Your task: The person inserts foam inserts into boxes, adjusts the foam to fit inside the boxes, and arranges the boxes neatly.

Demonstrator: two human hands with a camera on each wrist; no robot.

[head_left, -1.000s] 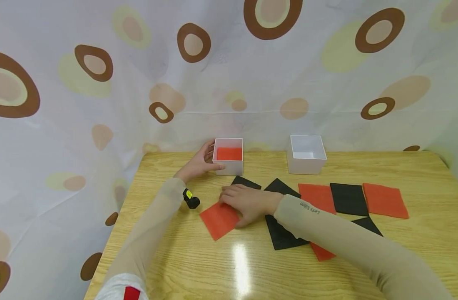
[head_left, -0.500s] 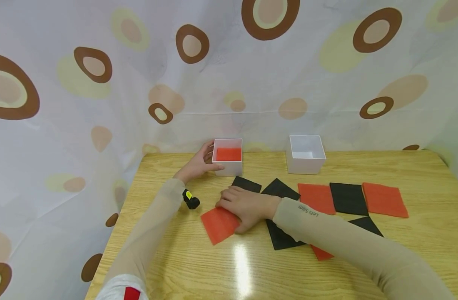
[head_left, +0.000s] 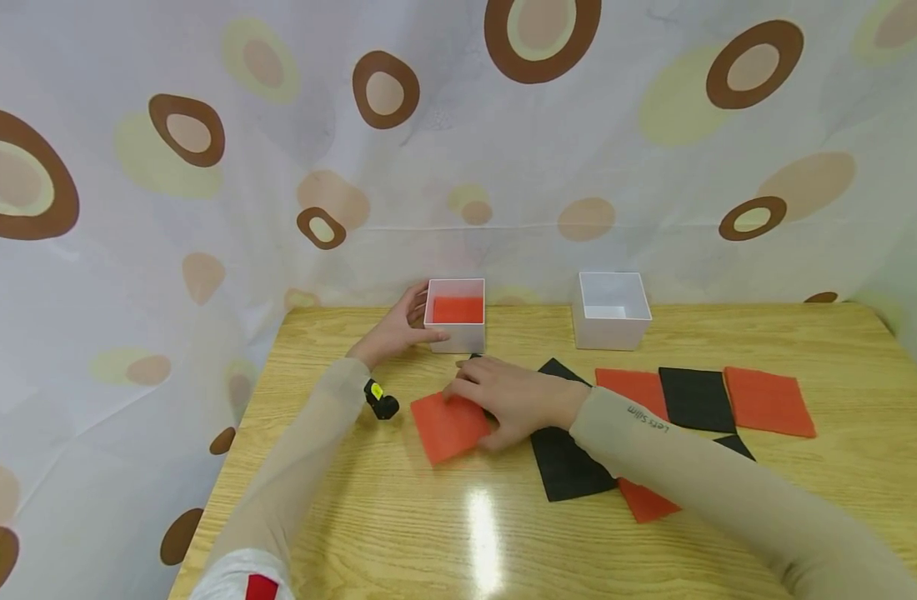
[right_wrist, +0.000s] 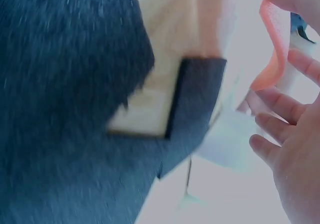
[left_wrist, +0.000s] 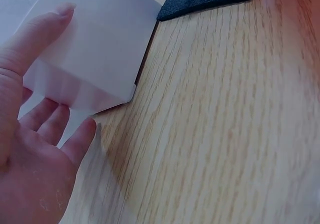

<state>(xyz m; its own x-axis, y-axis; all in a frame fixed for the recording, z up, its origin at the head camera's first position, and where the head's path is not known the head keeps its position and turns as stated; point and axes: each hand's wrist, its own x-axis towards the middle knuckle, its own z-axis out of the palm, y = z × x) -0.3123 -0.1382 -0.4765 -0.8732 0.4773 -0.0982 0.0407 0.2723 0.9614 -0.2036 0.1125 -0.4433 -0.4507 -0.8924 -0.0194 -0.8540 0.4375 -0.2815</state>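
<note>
Head view bright and even; wrist views poorer.
Head: crisp, white glare streak on near side of wooden table (head_left: pixel 398 533), soft shadow right of left sleeve (head_left: pixel 293 467). Left wrist: dimmer, violet cast, soft shadow on wood beside white box (left_wrist: pixel 100 39). Right wrist: background blown out white beyond right hand (right_wrist: pixel 302 149); black square (right_wrist: pixel 60 109) blurred.

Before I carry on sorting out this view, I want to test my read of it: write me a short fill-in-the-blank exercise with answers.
The left hand holds an open-topped box coloured ____.
The right hand pinches a felt square coloured ____.
At the far right, two red felt squares flank a ____ one.

Missing words: white; red; black.
</note>
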